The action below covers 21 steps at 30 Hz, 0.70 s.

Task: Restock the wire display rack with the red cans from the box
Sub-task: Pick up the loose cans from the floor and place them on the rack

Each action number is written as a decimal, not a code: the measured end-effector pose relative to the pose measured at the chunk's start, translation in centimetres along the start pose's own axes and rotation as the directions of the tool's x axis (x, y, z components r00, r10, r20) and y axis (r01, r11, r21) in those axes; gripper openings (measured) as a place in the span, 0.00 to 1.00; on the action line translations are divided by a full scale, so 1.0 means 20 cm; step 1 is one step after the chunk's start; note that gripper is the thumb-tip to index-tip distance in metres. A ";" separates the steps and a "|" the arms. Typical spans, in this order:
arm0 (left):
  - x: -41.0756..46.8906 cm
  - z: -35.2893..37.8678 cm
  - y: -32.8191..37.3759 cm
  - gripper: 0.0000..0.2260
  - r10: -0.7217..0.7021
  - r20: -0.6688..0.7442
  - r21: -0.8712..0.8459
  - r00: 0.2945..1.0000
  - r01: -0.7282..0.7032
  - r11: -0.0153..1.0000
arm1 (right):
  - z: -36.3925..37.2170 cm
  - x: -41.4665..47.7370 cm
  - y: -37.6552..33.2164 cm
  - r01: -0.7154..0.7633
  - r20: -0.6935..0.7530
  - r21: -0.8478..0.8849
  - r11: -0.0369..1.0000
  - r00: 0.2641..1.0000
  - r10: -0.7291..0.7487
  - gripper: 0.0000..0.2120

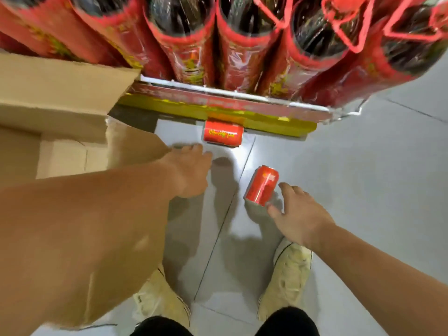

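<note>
Two red cans lie on their sides on the grey floor. One can point(223, 136) rests against the yellow base of the display rack point(232, 100). The other can point(262, 185) lies nearer me, tilted. My right hand point(299, 213) is just right of and below this nearer can, fingers spread, thumb almost touching its lower end. My left hand point(190, 169) hovers over the floor, left of and below the far can, fingers apart and holding nothing. The open cardboard box point(60, 112) stands at the left; its inside is not visible.
Red gift packs with clear wrapping point(242, 44) fill the rack's shelf above the cans. A box flap point(72, 83) juts toward the rack. My two pale shoes point(288, 275) stand on the tiled floor below the hands.
</note>
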State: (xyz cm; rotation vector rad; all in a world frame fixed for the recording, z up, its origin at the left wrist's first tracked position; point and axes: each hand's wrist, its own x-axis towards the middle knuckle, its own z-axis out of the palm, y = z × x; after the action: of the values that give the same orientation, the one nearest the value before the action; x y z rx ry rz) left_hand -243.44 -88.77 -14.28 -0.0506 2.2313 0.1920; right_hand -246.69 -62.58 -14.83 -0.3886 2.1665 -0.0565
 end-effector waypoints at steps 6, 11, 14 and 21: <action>0.35 0.07 -0.07 0.26 -0.058 -0.127 0.035 0.990 0.063 0.997 | 0.21 0.29 0.02 -0.152 -0.040 0.222 0.963 0.986 0.165 0.28; 0.61 0.07 -0.09 0.34 0.044 -0.288 0.132 0.957 -0.006 0.991 | 0.33 0.49 -0.01 -0.281 -0.050 0.464 0.840 0.939 0.341 0.25; 0.69 0.12 -0.10 0.29 0.055 -0.366 0.166 0.929 0.007 0.986 | 0.38 0.58 -0.04 -0.304 -0.062 0.573 0.761 0.910 0.411 0.27; 0.75 0.19 -0.09 0.28 -0.056 -0.334 -0.004 0.941 0.058 0.998 | 0.44 0.66 -0.01 -0.297 -0.040 0.655 0.695 0.904 0.425 0.32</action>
State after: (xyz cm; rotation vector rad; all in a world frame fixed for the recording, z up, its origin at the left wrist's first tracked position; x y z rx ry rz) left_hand -249.60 -89.49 -28.48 -0.1547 2.5654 0.1542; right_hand -246.69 -65.72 -30.30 0.4674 2.2109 -0.6166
